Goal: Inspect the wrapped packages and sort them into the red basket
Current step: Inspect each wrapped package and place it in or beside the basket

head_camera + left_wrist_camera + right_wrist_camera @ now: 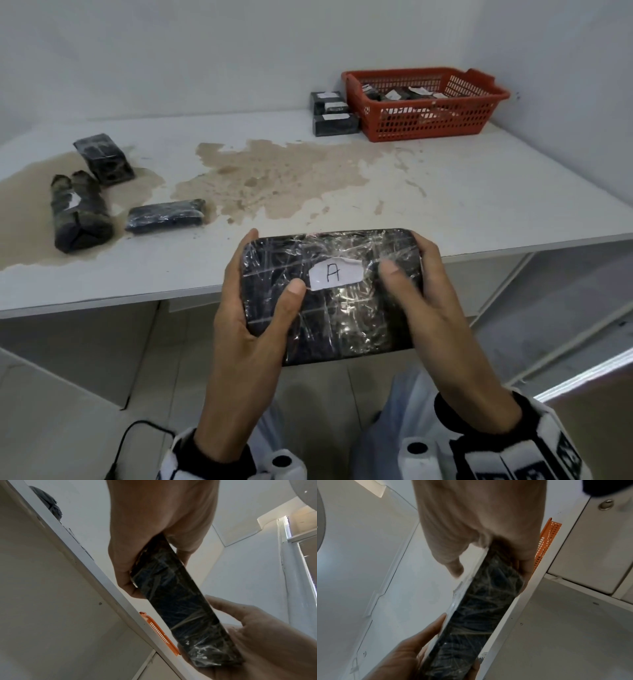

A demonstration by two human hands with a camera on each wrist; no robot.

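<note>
The package (pixel 334 301) is held off the worktop's (pixel 479 205) near edge, left hand (pixel 253 318) and right hand (pixel 431 301) gripping opposite ends, thumbs on its labelled face.

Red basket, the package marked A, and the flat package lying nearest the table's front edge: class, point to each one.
red basket (pixel 424 118): head view, on its front mesh wall.
package marked A (pixel 346 318): head view, on its shiny wrapped face below the label.
flat package (pixel 166 216): head view, on its top face.

Stained white table (pixel 445 205) bears packages (pixel 166 216), red basket (pixel 424 102).
</note>
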